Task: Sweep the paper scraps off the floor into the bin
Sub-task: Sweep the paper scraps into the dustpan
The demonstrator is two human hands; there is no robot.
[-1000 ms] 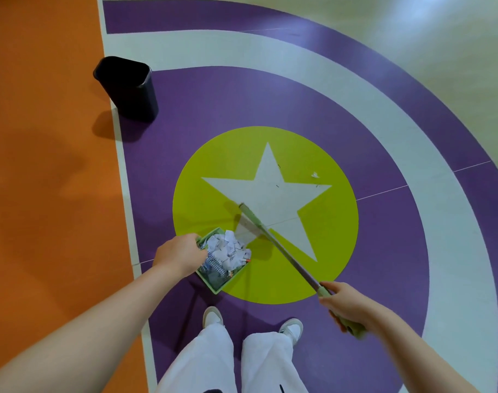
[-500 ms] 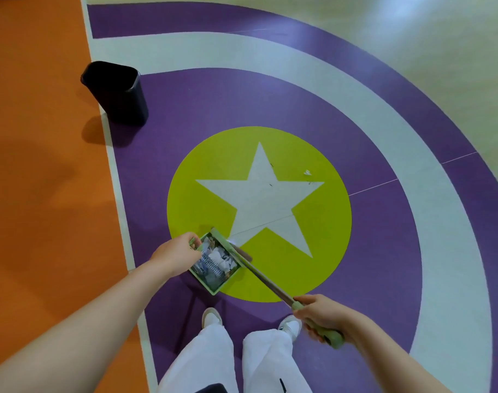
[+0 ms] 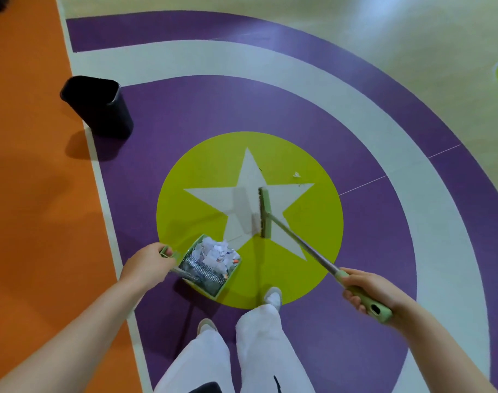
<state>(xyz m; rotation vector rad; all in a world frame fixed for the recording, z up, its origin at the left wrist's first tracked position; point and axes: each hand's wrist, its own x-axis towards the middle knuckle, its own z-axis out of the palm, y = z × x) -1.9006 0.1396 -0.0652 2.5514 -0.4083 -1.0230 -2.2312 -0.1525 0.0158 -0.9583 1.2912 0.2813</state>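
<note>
Floor: glossy sports-hall vinyl (image 3: 242,109), orange zone on your left, purple and pale grey rings around a lime-green disc with a pale star at its centre.

Your left hand (image 3: 148,265) is closed around the pale green handle of a small green plastic dustpan (image 3: 210,265); fingers wrapped over the grip, thumb side up. The pan sits at the lower left edge of the lime disc, tilted mouth-up. It holds a heap of white torn paper scraps (image 3: 216,253), with an orange fleck or two among them and a coiled metal comb along the near wall. Whether the pan is touching the floor or raised just off it cannot be told.

Your right hand (image 3: 367,290) is clenched on the pale green grip at the end of a long-handled broom (image 3: 298,242) with a metal shaft and a narrow green head. The shaft runs up and to the left from that hand; the head lies on the star, well apart from the pan, bristle edge facing left.

One small white stray scrap (image 3: 296,175) lies on the lime disc by the star's right arm, beyond the broom head; a few tiny specks near it.

Black plastic waste bin (image 3: 100,109), open top, stands upright at the far left on the seam of orange and purple, well away from the pan.

Your white trouser legs and white shoes (image 3: 273,297) show at the bottom, right shoe on the disc's lower edge
</note>
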